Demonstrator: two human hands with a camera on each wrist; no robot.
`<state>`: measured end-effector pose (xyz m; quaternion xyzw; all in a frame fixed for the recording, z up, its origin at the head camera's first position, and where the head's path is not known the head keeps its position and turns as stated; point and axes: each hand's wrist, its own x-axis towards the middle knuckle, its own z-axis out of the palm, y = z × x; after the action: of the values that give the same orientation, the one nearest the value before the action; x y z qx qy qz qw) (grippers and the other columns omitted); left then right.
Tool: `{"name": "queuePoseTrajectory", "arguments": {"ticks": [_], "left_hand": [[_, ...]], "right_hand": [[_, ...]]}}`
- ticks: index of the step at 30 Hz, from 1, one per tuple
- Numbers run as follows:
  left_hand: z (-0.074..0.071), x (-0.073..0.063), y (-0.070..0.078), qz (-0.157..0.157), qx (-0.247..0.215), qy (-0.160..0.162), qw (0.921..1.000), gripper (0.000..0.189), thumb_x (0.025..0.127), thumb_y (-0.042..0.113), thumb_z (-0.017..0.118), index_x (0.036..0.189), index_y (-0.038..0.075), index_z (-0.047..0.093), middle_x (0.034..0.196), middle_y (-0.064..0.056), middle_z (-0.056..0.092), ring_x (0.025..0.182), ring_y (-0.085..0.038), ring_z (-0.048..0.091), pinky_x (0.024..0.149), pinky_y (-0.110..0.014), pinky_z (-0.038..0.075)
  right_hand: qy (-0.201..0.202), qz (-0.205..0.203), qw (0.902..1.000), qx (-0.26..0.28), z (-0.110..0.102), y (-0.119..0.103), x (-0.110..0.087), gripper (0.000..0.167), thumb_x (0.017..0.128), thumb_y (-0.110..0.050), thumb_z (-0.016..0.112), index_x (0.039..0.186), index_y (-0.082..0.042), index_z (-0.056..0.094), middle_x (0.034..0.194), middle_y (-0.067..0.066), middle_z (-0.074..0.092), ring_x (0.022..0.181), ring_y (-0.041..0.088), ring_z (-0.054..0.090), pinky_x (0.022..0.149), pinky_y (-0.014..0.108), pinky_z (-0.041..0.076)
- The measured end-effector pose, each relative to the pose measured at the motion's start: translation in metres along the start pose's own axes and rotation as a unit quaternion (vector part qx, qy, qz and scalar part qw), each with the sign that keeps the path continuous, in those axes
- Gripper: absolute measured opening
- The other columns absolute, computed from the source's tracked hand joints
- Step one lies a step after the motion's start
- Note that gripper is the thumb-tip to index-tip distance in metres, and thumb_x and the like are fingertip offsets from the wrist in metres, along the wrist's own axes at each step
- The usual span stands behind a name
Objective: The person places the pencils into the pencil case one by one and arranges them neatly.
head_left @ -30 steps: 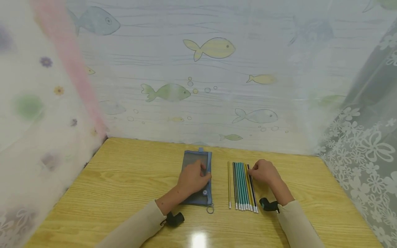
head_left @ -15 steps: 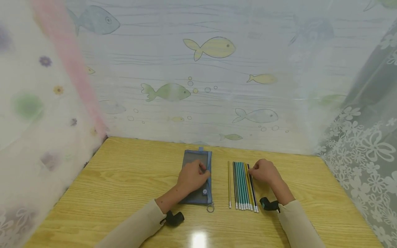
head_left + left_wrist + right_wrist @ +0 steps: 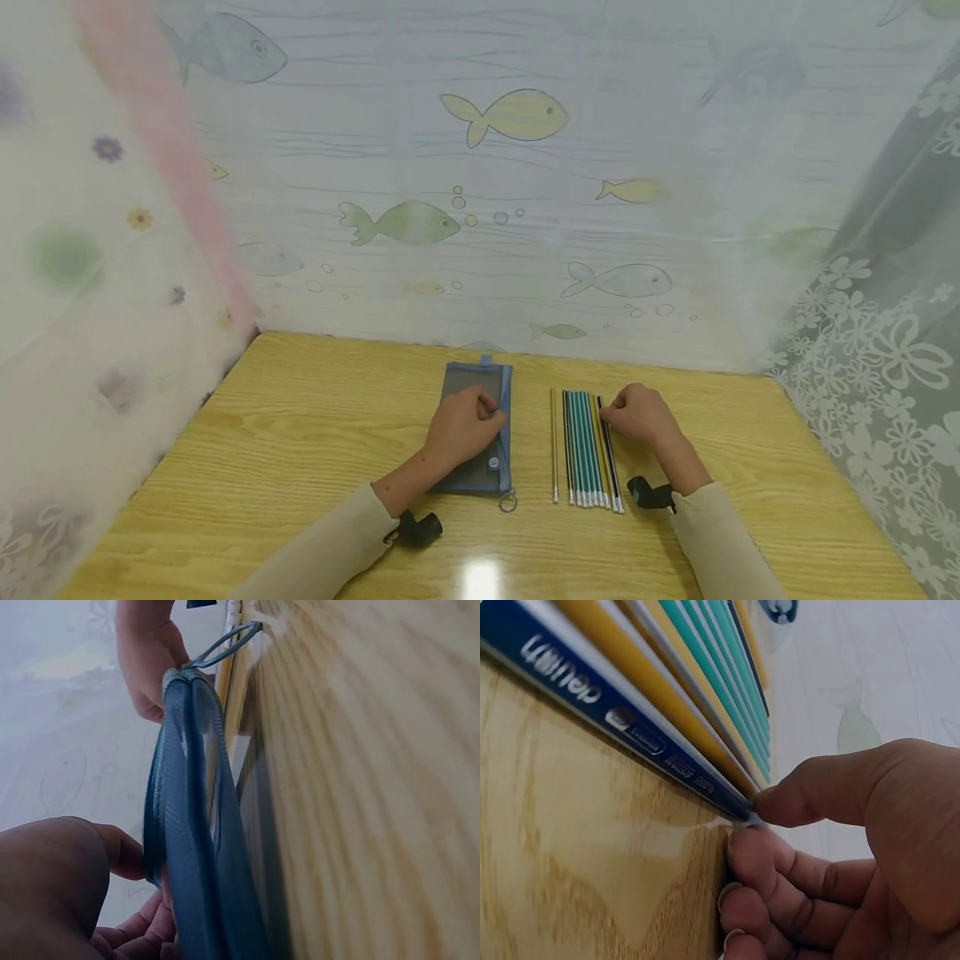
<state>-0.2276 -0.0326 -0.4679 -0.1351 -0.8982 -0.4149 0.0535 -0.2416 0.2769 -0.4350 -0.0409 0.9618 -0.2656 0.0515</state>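
Note:
A blue-grey mesh zip pouch (image 3: pixel 461 383) lies on the table, with my left hand (image 3: pixel 457 429) over it. In the left wrist view my thumb and fingers pinch the pouch's raised zip edge (image 3: pixel 154 825), and a gap shows between its two sides. Right of the pouch lies a row of pencils (image 3: pixel 583 442), mostly teal, with white-looking ends toward me. My right hand (image 3: pixel 643 414) is at the row's far right end. Its thumb and index finger pinch the far tip of a dark blue pencil (image 3: pixel 622 716), which rests slightly slanted beside a yellow one.
One yellow pencil (image 3: pixel 554 446) lies a little apart, between pouch and row. A metal ring (image 3: pixel 507 500) hangs from the pouch's near corner. The wood-grain table (image 3: pixel 322 408) meets a fish-printed curtain (image 3: pixel 510 250) at the back. Black wrist cameras (image 3: pixel 420 530) sit at both cuffs.
My left thumb and fingers have drawn slightly back and closer together at the pouch's zip edge. The right hand has stayed at the dark blue pencil's tip.

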Motion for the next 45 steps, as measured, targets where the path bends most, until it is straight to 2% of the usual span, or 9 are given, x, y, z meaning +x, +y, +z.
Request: {"name": "queuePoseTrajectory", "arguments": {"ticks": [7, 10, 20, 25, 29, 31, 33, 38, 45], "left_hand": [[-0.004, -0.002, 0.002, 0.005, -0.014, 0.006, 0.9999, 0.011, 0.094, 0.021, 0.068, 0.098, 0.012, 0.073, 0.08, 0.003, 0.071, 0.068, -0.008, 0.064, 0.062, -0.031, 0.055], [-0.005, -0.003, 0.001, 0.01, -0.016, 0.015, 0.9997, 0.009, 0.094, 0.019, 0.07, 0.095, 0.011, 0.073, 0.08, 0.002, 0.071, 0.067, -0.008, 0.063, 0.062, -0.031, 0.055], [-0.006, -0.005, -0.002, 0.022, -0.022, 0.027, 0.9992, 0.006, 0.095, 0.018, 0.071, 0.092, 0.013, 0.072, 0.077, 0.004, 0.07, 0.063, -0.006, 0.061, 0.06, -0.028, 0.053], [-0.006, -0.004, -0.002, 0.024, -0.02, 0.022, 0.9993, 0.007, 0.095, 0.019, 0.071, 0.092, 0.013, 0.073, 0.078, 0.004, 0.071, 0.065, -0.006, 0.062, 0.06, -0.028, 0.054], [-0.006, -0.002, -0.003, 0.021, -0.017, 0.024, 0.9994, 0.007, 0.095, 0.019, 0.071, 0.091, 0.014, 0.073, 0.078, 0.004, 0.071, 0.065, -0.006, 0.062, 0.061, -0.028, 0.054], [-0.006, -0.002, -0.003, 0.02, -0.019, 0.023, 0.9994, 0.007, 0.095, 0.019, 0.071, 0.091, 0.014, 0.073, 0.078, 0.004, 0.071, 0.065, -0.006, 0.062, 0.061, -0.028, 0.054], [-0.006, -0.001, -0.003, 0.021, -0.021, 0.023, 0.9993, 0.006, 0.094, 0.019, 0.071, 0.091, 0.014, 0.073, 0.078, 0.004, 0.071, 0.065, -0.005, 0.062, 0.061, -0.028, 0.055], [-0.006, -0.002, -0.002, 0.024, -0.03, 0.018, 0.9991, 0.005, 0.094, 0.017, 0.071, 0.09, 0.014, 0.072, 0.078, 0.005, 0.071, 0.066, -0.005, 0.063, 0.061, -0.027, 0.055], [-0.007, -0.004, 0.0, 0.022, -0.03, 0.015, 0.9992, 0.005, 0.093, 0.016, 0.071, 0.089, 0.014, 0.072, 0.077, 0.005, 0.071, 0.065, -0.005, 0.063, 0.06, -0.027, 0.055]], "right_hand": [[0.002, 0.083, 0.9959, -0.037, 0.0, -0.006, -0.002, 0.049, 0.09, -0.029, 0.073, 0.054, -0.019, 0.04, 0.053, -0.007, 0.03, 0.049, 0.012, 0.032, 0.047, 0.026, 0.027], [0.005, 0.102, 0.9937, -0.047, 0.001, -0.006, -0.002, 0.047, 0.086, -0.032, 0.074, 0.058, -0.018, 0.04, 0.056, -0.005, 0.032, 0.052, 0.014, 0.036, 0.047, 0.027, 0.027], [-0.01, 0.069, 0.9975, -0.014, -0.001, 0.007, 0.001, 0.053, 0.092, -0.033, 0.074, 0.051, -0.02, 0.042, 0.05, -0.008, 0.031, 0.049, 0.011, 0.031, 0.049, 0.026, 0.028], [-0.025, 0.056, 0.9981, 0.011, -0.008, 0.003, 0.0, 0.055, 0.096, -0.032, 0.07, 0.05, -0.021, 0.042, 0.049, -0.008, 0.031, 0.048, 0.011, 0.026, 0.049, 0.028, 0.028], [-0.031, 0.05, 0.9979, 0.027, -0.011, -0.006, 0.0, 0.049, 0.099, -0.035, 0.068, 0.055, -0.015, 0.059, 0.053, -0.003, 0.051, 0.05, 0.014, 0.041, 0.051, 0.03, 0.037], [-0.029, 0.048, 0.9977, 0.038, -0.013, -0.011, -0.001, 0.044, 0.1, -0.035, 0.067, 0.064, -0.01, 0.07, 0.062, 0.0, 0.063, 0.056, 0.016, 0.052, 0.054, 0.032, 0.042], [-0.033, 0.047, 0.9964, 0.062, -0.013, -0.014, -0.001, 0.041, 0.101, -0.034, 0.067, 0.071, -0.006, 0.074, 0.065, 0.002, 0.066, 0.06, 0.018, 0.055, 0.055, 0.033, 0.042], [-0.047, 0.054, 0.9879, 0.137, -0.011, -0.021, 0.003, 0.042, 0.101, -0.026, 0.063, 0.063, -0.009, 0.059, 0.055, -0.001, 0.047, 0.054, 0.016, 0.039, 0.058, 0.033, 0.037], [-0.041, 0.043, 0.9848, 0.163, -0.006, -0.032, 0.013, 0.044, 0.101, -0.026, 0.061, 0.059, -0.013, 0.055, 0.054, -0.002, 0.046, 0.053, 0.015, 0.037, 0.061, 0.034, 0.039]]}}
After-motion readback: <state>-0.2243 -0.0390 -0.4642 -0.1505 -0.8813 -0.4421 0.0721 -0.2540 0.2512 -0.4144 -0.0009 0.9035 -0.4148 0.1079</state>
